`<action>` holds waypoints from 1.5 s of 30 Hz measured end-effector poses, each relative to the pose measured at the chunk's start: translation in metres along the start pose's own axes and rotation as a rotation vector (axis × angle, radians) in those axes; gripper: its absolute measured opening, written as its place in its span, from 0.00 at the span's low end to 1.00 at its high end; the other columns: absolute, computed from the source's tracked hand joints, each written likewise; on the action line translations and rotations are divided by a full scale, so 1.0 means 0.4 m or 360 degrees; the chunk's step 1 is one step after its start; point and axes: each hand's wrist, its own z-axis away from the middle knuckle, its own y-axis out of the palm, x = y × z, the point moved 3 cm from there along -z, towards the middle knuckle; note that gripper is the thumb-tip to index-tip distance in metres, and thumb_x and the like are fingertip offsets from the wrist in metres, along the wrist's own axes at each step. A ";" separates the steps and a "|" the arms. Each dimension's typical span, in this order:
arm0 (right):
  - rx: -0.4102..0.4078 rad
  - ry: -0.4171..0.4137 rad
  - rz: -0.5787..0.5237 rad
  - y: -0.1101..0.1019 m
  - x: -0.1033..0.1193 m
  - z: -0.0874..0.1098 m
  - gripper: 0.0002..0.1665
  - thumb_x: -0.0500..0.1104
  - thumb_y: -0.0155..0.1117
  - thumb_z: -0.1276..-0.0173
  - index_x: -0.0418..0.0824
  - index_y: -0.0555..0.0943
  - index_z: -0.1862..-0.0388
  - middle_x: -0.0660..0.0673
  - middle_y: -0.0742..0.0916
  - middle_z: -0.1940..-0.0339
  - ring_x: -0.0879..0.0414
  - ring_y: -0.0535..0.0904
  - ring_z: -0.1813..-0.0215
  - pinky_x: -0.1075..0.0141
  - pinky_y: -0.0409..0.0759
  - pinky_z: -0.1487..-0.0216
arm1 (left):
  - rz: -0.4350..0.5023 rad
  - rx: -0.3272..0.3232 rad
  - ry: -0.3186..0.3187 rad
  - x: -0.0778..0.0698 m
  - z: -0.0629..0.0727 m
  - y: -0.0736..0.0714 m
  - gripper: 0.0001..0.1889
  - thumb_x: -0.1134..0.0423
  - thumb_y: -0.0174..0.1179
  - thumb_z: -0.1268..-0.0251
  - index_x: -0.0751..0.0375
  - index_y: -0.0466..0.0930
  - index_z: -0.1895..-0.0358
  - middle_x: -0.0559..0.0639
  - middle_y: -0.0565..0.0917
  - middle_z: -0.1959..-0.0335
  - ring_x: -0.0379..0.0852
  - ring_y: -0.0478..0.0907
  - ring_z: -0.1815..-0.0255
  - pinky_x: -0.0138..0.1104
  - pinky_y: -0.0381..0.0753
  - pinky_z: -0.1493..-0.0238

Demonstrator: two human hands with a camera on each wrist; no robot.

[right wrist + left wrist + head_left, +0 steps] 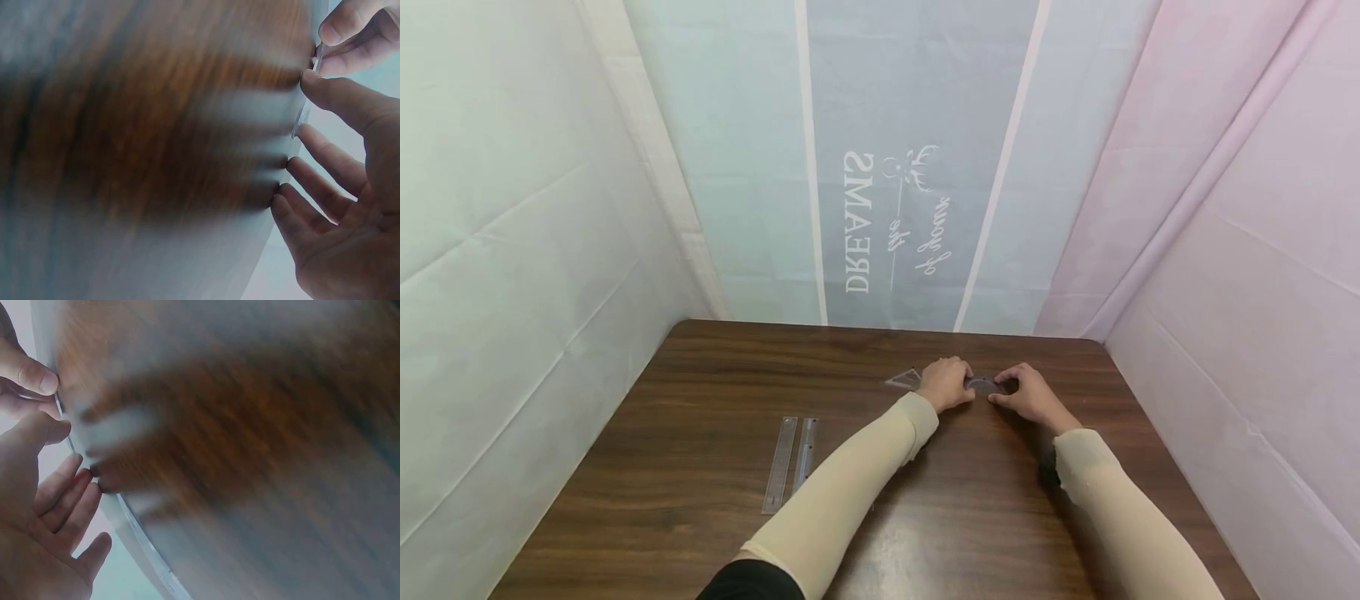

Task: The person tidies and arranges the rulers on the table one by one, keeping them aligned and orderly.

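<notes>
A clear protractor (pixel 983 384) lies flat at the far part of the table, between the two hands. From its left side my left hand (pixel 945 384) pinches it, thumb at the near edge and fingers at the far edge. My right hand (pixel 1028 395) holds the opposite end between thumb and index finger. The right wrist view shows the thin protractor (pixel 301 119) edge-on, with the other right fingers touching the tabletop. Just left of the left hand lies a clear triangular set square (pixel 905 378), partly covered by that hand.
Two clear straight items lie side by side at the left: a flat ruler (pixel 779 467) and a narrower ruler-like strip (pixel 806 450), whose lower end is hidden by the left sleeve (pixel 850 475). Fabric curtains (pixel 760 167) border the brown wooden table (pixel 647 467).
</notes>
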 end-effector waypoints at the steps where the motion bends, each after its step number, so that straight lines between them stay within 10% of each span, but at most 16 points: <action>1: 0.0004 -0.0003 0.0000 0.001 0.002 0.000 0.20 0.42 0.79 0.30 0.29 0.87 0.47 0.31 0.84 0.45 0.34 0.78 0.38 0.36 0.74 0.32 | 0.0001 0.0004 0.0007 0.003 0.001 0.000 0.19 0.45 0.68 0.25 0.44 0.87 0.36 0.42 0.85 0.40 0.43 0.82 0.38 0.35 0.83 0.42; 26: -0.0011 0.0008 -0.0048 0.019 0.110 0.041 0.26 0.47 0.77 0.27 0.33 0.82 0.39 0.36 0.87 0.47 0.44 0.84 0.49 0.44 0.84 0.45 | 0.0001 -0.0108 0.0159 0.072 0.106 -0.073 0.20 0.47 0.66 0.24 0.47 0.84 0.35 0.42 0.85 0.46 0.42 0.79 0.46 0.33 0.79 0.48; 45: -0.0031 -0.0167 -0.0013 0.054 0.244 0.081 0.25 0.49 0.81 0.31 0.39 0.85 0.41 0.43 0.87 0.49 0.46 0.85 0.47 0.44 0.85 0.45 | 0.0109 -0.0241 0.0279 0.159 0.257 -0.127 0.22 0.44 0.72 0.29 0.48 0.86 0.38 0.41 0.84 0.51 0.40 0.78 0.53 0.32 0.78 0.51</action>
